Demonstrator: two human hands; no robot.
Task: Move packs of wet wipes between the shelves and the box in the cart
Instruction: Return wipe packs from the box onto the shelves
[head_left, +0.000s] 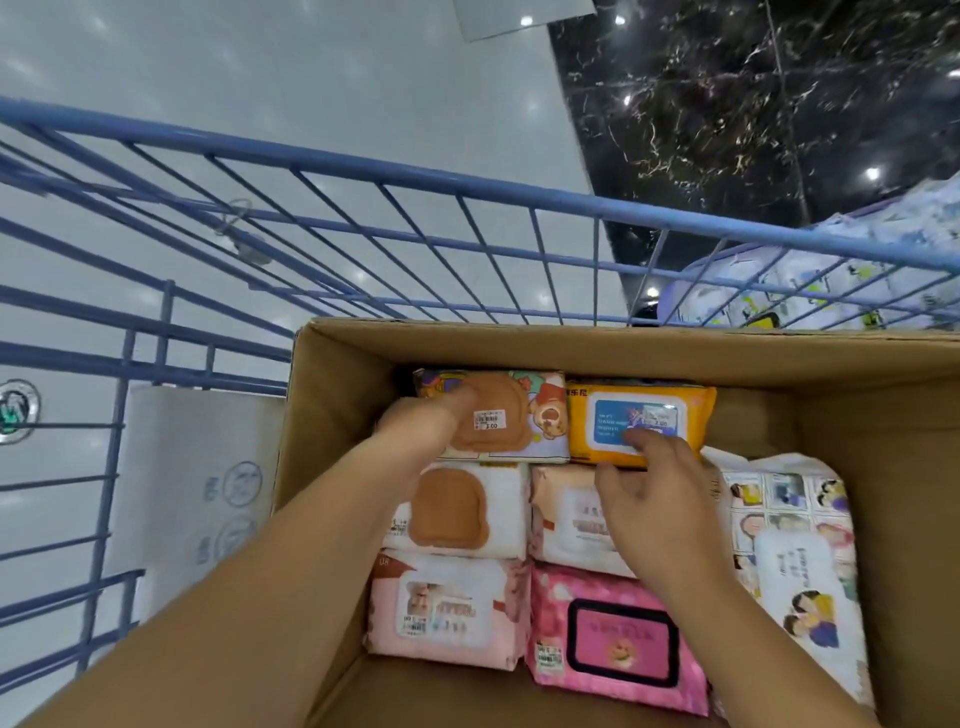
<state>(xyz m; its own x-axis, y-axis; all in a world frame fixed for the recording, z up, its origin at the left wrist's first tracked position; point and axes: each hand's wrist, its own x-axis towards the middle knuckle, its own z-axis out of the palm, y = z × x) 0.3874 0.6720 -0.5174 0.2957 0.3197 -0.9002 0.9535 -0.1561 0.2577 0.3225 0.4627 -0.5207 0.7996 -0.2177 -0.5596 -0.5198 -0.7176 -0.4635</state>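
An open cardboard box (519, 343) sits in the blue wire cart (467, 182) with several packs of wet wipes lying flat inside. At the back left lies a cartoon bear pack (540, 415) with a brown lid. My left hand (421, 421) grips its left end, thumb across the top. Beside it lies an orange pack (613, 410) with a blue-and-white lid. My right hand (660, 493) holds its near edge, fingers curled on top and thumb at the front side. Both forearms reach into the box.
In front lie a white pack with a brown lid (457, 509), a peach pack (566, 514), a pale pink pack (447, 608) and a bright pink pack (618, 644). A comic-print pack (795, 561) lies at the right. A white carton (197, 493) stands left of the box.
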